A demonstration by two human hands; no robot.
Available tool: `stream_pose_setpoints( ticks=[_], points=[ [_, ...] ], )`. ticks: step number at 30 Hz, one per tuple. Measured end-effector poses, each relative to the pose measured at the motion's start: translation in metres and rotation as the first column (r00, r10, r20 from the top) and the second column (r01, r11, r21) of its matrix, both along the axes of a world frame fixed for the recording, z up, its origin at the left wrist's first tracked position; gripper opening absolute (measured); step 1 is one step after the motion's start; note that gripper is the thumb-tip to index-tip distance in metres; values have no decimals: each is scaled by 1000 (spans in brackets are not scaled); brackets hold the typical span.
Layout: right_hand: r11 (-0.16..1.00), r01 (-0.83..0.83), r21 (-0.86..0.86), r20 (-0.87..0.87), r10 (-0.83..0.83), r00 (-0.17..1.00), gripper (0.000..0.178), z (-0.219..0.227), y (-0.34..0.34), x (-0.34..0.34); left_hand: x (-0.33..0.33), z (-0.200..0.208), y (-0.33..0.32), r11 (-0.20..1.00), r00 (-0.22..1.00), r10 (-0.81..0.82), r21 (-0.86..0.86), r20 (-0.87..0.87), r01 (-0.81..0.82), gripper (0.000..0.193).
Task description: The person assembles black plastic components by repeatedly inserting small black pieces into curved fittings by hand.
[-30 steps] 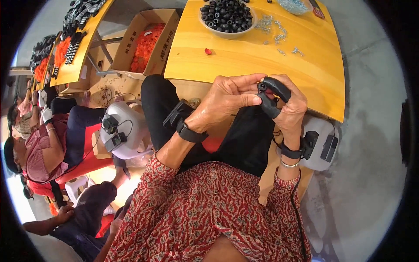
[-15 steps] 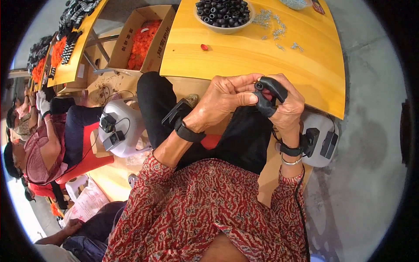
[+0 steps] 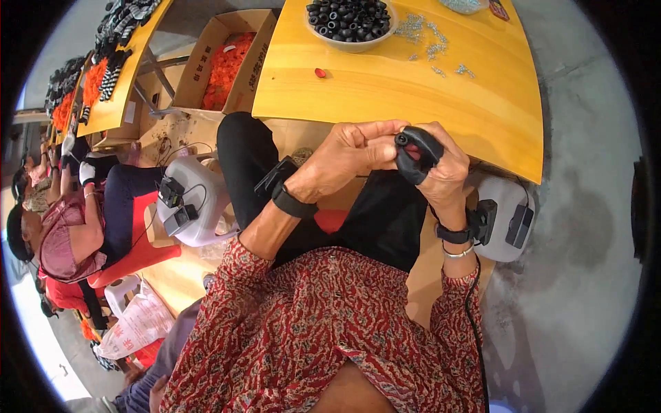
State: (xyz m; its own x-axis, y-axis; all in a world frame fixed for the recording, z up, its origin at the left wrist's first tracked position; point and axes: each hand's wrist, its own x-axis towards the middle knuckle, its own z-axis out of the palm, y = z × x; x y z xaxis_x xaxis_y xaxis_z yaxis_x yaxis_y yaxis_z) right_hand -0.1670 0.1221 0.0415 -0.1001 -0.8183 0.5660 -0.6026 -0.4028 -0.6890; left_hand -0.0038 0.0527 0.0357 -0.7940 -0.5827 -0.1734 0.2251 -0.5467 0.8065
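A black, curved, beak-like piece (image 3: 430,144) with a reddish inside is held up just off the near edge of the yellow table. My right hand (image 3: 447,168) wraps round its outer side, fingers closed. At its left end sits a small black ring-like part (image 3: 401,139). My left hand (image 3: 351,148) pinches there, thumb and forefinger together against that end. Exactly what the left fingertips grip is partly hidden. Beyond both hands, a pale bowl (image 3: 358,47) stands on the table, full of small black hollow pieces (image 3: 348,19).
On the yellow table (image 3: 303,96) lie a small red piece (image 3: 320,73) and scattered small shiny bits (image 3: 435,49). A cardboard box (image 3: 186,86) holds orange material. Grey-white stools (image 3: 506,193) flank my legs. Co-workers (image 3: 72,227) sit at the left.
Both hands have shifted slightly left with the black piece. Its curved halves now sit closer together, with a narrower gap. At the left, a co-worker's gloved hands have moved apart.
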Motion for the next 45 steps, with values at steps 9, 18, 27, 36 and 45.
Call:
stream_pose_setpoints(
  ticks=[9,18,27,36,45],
  points=[
    [999,36,-15,19,-36,999,26,13,4,-4,-5,21,-14,999,998,-54,-6,26,54,29],
    [1000,12,-9,-14,-12,1000,31,12,5,-4,-10,30,-13,998,989,37,-46,140,-31,19],
    [996,-85,37,-75,88,993,29,10,-1,-5,-5,24,-14,999,996,22,-32,87,-20,16],
    [990,-117,83,53,113,992,25,13,4,-6,-5,20,-8,996,1000,19,85,-18,-17,43],
    [991,-134,-18,-19,134,991,27,6,5,-9,-3,13,-4,961,995,-94,-265,-33,82,56]
  ],
)
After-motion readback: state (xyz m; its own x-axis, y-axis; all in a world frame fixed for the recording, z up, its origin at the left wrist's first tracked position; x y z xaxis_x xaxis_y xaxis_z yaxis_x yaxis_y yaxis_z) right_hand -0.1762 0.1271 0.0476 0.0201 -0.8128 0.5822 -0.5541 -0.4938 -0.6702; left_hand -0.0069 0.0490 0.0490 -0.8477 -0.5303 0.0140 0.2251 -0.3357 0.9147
